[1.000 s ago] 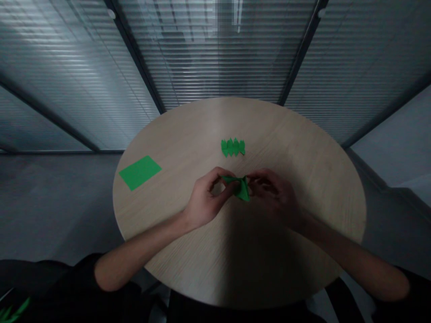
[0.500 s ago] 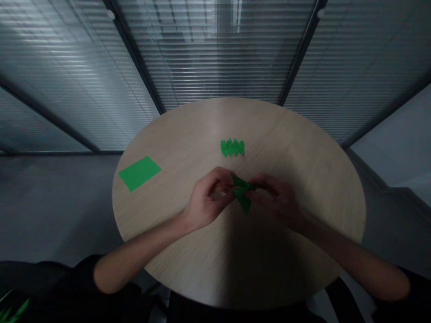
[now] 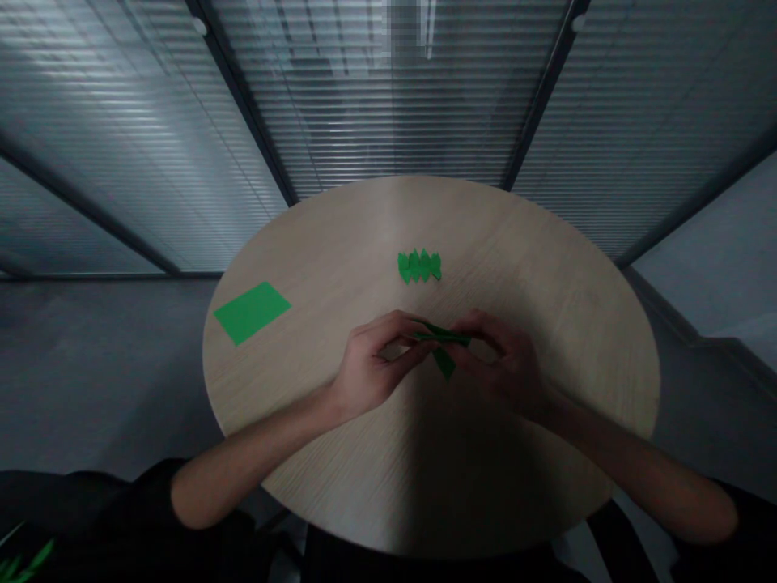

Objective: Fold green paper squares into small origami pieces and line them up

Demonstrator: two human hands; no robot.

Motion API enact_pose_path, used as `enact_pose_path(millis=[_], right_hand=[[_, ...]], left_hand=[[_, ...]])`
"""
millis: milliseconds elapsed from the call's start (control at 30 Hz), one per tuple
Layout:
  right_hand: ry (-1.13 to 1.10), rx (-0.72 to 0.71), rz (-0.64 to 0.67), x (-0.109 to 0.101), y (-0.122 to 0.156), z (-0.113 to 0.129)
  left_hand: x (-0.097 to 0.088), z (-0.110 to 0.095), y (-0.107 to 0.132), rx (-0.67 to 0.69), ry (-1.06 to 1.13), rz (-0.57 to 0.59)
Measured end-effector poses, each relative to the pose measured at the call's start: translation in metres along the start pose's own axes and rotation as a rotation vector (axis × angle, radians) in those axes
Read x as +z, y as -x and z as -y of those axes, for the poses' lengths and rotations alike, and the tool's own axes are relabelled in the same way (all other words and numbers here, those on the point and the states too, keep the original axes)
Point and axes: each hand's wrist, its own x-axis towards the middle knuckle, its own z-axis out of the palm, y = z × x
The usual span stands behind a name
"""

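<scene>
A folded piece of green paper (image 3: 445,364) is held between my two hands above the middle of the table. My left hand (image 3: 376,356) pinches its left end between thumb and fingers. At the other end, my right hand (image 3: 503,356) grips it in the same way, in deeper shadow. One pointed flap hangs down between the hands, while the upper part is seen nearly edge-on. Fingers cover parts of both ends. Just beyond the hands lies a zigzag green paper piece (image 3: 419,265) with several points.
The round wooden table (image 3: 340,235) fills the middle of the view. A flat green paper sheet (image 3: 252,312) lies near its left edge. Behind stand glass panels with blinds (image 3: 394,121). My shadow darkens the near part of the tabletop.
The folded paper has tilted and looks narrower, its upper part now closer to edge-on. Less of the hanging flap shows. My left hand's fingers have lowered slightly; both hands keep their hold.
</scene>
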Motion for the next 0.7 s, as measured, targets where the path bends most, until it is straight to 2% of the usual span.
enact_pose_path(millis=[100, 267, 367, 533, 700], right_hand=[[0.023, -0.027, -0.004, -0.001, 0.000, 0.001], [0.039, -0.013, -0.008, -0.001, 0.000, 0.004], [0.030, -0.006, -0.011, -0.001, 0.000, 0.003], [0.003, 0.037, -0.018, 0.000, 0.003, -0.001], [0.002, 0.058, -0.021, 0.000, 0.002, 0.000]], left_hand=[[0.003, 0.001, 0.002, -0.071, 0.074, -0.027], [0.012, 0.004, 0.004, -0.150, 0.384, -0.122], [0.012, 0.004, 0.000, -0.199, 0.507, -0.110], [0.008, 0.002, -0.005, -0.326, 0.405, -0.027], [0.007, 0.002, -0.005, -0.336, 0.363, -0.029]])
